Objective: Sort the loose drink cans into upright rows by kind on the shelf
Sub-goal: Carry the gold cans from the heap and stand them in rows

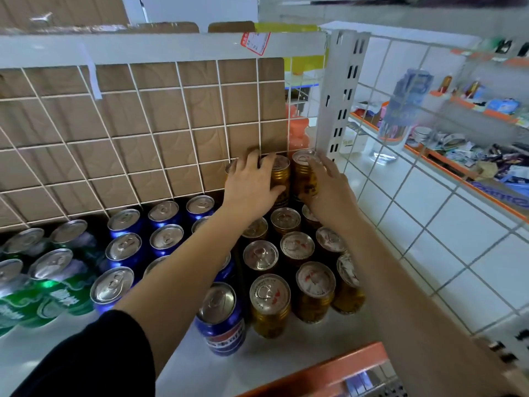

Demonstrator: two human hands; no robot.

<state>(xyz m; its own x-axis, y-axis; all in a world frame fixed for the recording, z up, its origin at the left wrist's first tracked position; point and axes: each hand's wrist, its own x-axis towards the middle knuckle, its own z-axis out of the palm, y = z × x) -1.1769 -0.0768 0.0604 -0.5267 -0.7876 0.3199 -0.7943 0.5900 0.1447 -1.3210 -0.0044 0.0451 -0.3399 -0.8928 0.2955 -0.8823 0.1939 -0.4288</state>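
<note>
Standing upright nearest on the shelf (329, 336) are a blue can (221, 316) and rows of gold cans (297, 249). Farther back the left hand (252, 186) grips a raised gold can (281, 179), the right hand (327, 186) its neighbour (303, 174) (a second tier, seemingly). Both need seating squarely on the row beneath before letting go.

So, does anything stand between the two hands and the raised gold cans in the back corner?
Nothing visible does. The left hand grips the left gold can, and the right hand holds the right gold can beside it. Both cans stand above the lower gold cans, close to the wire grid behind.
</note>
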